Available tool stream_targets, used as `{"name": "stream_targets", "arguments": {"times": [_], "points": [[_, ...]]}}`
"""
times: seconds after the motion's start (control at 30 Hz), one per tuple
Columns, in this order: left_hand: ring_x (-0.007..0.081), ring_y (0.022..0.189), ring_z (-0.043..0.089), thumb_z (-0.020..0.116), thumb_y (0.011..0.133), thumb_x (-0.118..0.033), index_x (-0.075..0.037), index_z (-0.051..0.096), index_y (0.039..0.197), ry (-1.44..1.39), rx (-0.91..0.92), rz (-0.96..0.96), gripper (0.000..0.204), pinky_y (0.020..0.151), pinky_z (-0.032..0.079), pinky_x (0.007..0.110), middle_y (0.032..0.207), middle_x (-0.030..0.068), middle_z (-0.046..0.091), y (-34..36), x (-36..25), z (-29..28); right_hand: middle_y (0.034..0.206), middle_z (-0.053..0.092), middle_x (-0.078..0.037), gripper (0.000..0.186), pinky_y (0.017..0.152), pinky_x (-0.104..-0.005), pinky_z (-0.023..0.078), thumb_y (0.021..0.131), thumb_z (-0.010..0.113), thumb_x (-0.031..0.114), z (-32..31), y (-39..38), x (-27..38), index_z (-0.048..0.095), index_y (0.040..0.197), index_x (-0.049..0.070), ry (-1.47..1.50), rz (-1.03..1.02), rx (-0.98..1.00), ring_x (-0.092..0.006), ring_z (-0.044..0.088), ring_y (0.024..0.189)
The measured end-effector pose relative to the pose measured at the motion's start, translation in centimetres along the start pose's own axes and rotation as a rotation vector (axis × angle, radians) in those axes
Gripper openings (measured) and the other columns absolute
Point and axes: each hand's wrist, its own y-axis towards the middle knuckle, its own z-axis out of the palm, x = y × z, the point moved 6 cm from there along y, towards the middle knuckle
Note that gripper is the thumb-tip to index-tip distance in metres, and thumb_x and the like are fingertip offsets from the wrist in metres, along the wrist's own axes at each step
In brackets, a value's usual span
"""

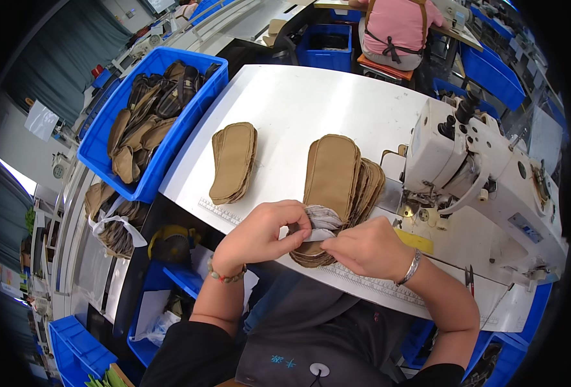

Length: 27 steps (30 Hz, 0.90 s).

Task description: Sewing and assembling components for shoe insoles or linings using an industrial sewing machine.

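Both my hands are over a stack of tan, sole-shaped fabric pieces [330, 171] at the table's front edge. A white strip [319, 235] and some grey-white striped material [323, 217] lie across the stack's near part. My left hand [263, 232] is closed, with thumb and fingers pinching the strip's left side. On the other side my right hand [372, 248] is closed too, its fingertips at the strip's right end. More tan pieces [369, 187] lean out on the stack's right. Left of my hands lies a smaller stack of tan pieces [234, 161].
A white sewing machine [485, 174] stands at the right, with small scissors [470, 280] near it. At the left a blue bin [150, 184] holds dark and tan fabric pieces. A ruler strip [376, 287] runs along the white table's [285, 97] front edge. Another person [398, 29] sits beyond.
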Motion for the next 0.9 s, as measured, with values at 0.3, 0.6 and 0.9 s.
{"name": "stream_targets", "arguments": {"times": [0.3, 0.6, 0.9], "points": [[0.0261, 0.082, 0.066, 0.068, 0.078, 0.004, -0.002, 0.068, 0.092, 0.049, 0.011, 0.093, 0.016, 0.074, 0.052, 0.034, 0.088, 0.0094, 0.068, 0.0, -0.2, 0.1, 0.075, 0.071, -0.008, 0.007, 0.056, -0.0344, 0.054, 0.082, 0.074, 0.018, 0.4, -0.2, -1.5, 0.075, 0.085, 0.012, 0.279, 0.238, -0.129, -0.0268, 0.069, 0.064], [0.0293, 0.086, 0.067, 0.072, 0.08, -0.001, -0.003, 0.071, 0.095, -0.026, 0.065, 0.049, 0.016, 0.076, 0.053, 0.036, 0.092, 0.0108, 0.07, -0.3, -0.1, 0.0, 0.069, 0.069, -0.009, 0.007, 0.054, -0.034, 0.052, 0.082, 0.074, 0.018, 0.5, -0.1, -1.9, 0.075, 0.084, 0.012, 0.323, 0.34, -0.072, -0.0259, 0.067, 0.059], [0.0273, 0.083, 0.065, 0.074, 0.078, -0.001, -0.002, 0.07, 0.093, 0.001, 0.013, 0.07, 0.015, 0.074, 0.052, 0.035, 0.087, 0.01, 0.068, -0.2, -0.6, 0.1, 0.063, 0.066, -0.007, 0.008, 0.051, -0.0327, 0.048, 0.083, 0.074, 0.018, 0.5, -0.2, -2.1, 0.074, 0.084, 0.01, 0.385, 0.417, -0.042, -0.024, 0.064, 0.053]]}}
